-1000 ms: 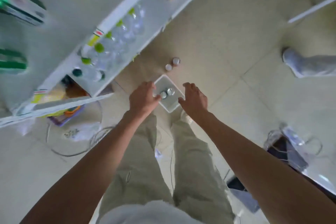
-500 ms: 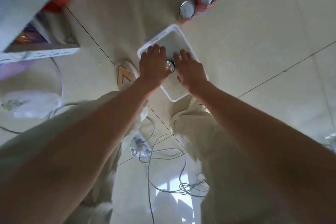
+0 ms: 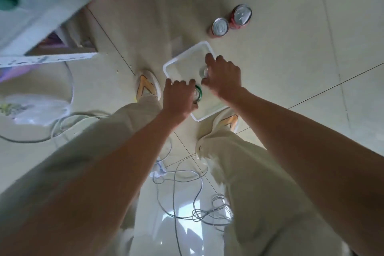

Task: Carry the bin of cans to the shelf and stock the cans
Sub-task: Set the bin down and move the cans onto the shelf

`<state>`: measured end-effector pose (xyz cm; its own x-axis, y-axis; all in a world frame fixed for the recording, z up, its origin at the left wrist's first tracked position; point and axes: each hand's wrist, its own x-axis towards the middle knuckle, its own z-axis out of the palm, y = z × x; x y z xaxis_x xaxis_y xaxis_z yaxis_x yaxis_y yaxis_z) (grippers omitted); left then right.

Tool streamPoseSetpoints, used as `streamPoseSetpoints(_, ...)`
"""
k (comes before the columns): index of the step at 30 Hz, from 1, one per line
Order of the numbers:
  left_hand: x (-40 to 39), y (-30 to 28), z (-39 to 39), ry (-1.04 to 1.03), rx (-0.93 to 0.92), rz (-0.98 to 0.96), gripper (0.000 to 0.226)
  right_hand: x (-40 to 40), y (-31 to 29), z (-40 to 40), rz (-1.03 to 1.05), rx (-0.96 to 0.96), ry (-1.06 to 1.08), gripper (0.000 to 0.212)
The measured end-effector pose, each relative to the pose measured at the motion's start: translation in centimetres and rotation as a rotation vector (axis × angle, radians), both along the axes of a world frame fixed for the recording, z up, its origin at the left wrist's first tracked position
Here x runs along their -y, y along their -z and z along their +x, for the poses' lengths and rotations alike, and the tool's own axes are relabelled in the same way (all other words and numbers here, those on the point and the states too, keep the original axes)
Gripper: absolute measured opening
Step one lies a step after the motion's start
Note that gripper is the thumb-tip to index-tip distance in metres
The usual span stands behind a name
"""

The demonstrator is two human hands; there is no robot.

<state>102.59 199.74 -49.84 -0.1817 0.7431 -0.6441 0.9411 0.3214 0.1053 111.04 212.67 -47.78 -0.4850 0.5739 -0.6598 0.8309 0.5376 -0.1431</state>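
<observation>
- Half a second ago both hands sat together over one spot in the bin; now they have drawn apart, each on its own can.
- Left hand (image 3: pixel 180 97) has its fingers curled around a green-rimmed can (image 3: pixel 198 94) over the near part of the white bin (image 3: pixel 182 57).
- Right hand (image 3: pixel 223 76) grips a second can (image 3: pixel 203 71), mostly hidden, inside the bin.
- Bin rests on the tiled floor (image 3: pixel 291 68) between two shoes.
- Two red cans (image 3: pixel 220 27) stand on the floor just beyond the bin, touching each other.
</observation>
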Motion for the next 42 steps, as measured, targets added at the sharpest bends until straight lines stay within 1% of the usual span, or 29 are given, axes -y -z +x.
streamPoseSetpoints(2, 0.4, -5.5, 0.1, -0.093, -0.008, 0.031, 0.062, -1.5, -5.1, -1.1, 0.021, -0.017, 0.001, 0.047)
streamPoseSetpoints(5, 0.5, -14.4, -0.6, -0.227, -0.017, 0.054, 0.064, -3.6, -13.4, -2.8, 0.049, -0.058, -0.039, 0.053)
streamPoseSetpoints(8, -0.1, -23.4, -1.9, -0.343, -0.019, 0.105, 0.068, -5.3, -22.4, -5.0, 0.105, -0.123, -0.087, 0.052)
streamPoseSetpoints(12, -0.6, -34.9, -4.2, -0.486, -0.051, 0.158, 0.067, -7.2, -34.6, -8.8, 0.159, -0.191, -0.144, 0.052)
streamPoseSetpoints(15, -0.9, -41.9, -6.2, -0.607, -0.03, 0.185, 0.058, -8.8, -42.8, -11.8, 0.19, -0.27, -0.195, 0.054)
streamPoseSetpoints(17, -1.1, -45.9, -7.5, -0.66, -0.045, 0.225, 0.052, -9.6, -47.4, -13.8, 0.213, -0.325, -0.189, 0.053)
streamPoseSetpoints(20, -0.7, -51.1, -9.5, -0.709, -0.084, 0.313, 0.054, -9.8, -53.6, -16.6, 0.231, -0.372, -0.128, 0.048)
streamPoseSetpoints(22, -0.3, -54.3, -11.0, -0.743, -0.121, 0.379, 0.057, -9.5, -57.0, -17.8, 0.238, -0.39, -0.137, 0.046)
streamPoseSetpoints(25, 0.4, -59.3, -13.7, -0.783, -0.184, 0.469, 0.062, -8.9, -61.1, -19.5, 0.23, -0.374, -0.2, 0.049)
streamPoseSetpoints(28, 0.7, -63.2, -16.7, -0.827, -0.256, 0.54, 0.065, -8.5, -64.0, -21.9, 0.2, -0.368, -0.223, 0.05)
streamPoseSetpoints(32, -1.0, -66.2, -21.2, -0.871, -0.268, 0.606, 0.067, -8.4, -66.4, -26.1, 0.212, -0.4, -0.244, 0.052)
streamPoseSetpoints(35, -2.9, -66.8, -23.5, -0.901, -0.255, 0.642, 0.067, -8.7, -66.8, -28.8, 0.212, -0.427, -0.22, 0.051)
streamPoseSetpoints(37, -4.1, -66.5, -24.5, -0.876, -0.261, 0.646, 0.066, -8.8, -66.4, -30.0, 0.205, -0.44, -0.204, 0.05)
streamPoseSetpoints(40, -5.2, -65.4, -25.6, -0.845, -0.27, 0.599, 0.064, -9.0, -65.2, -31.0, 0.223, -0.434, -0.193, 0.047)
streamPoseSetpoints(42, -5.5, -64.7, -25.9, -0.854, -0.264, 0.554, 0.062, -9.2, -64.6, -31.3, 0.235, -0.45, -0.163, 0.05)
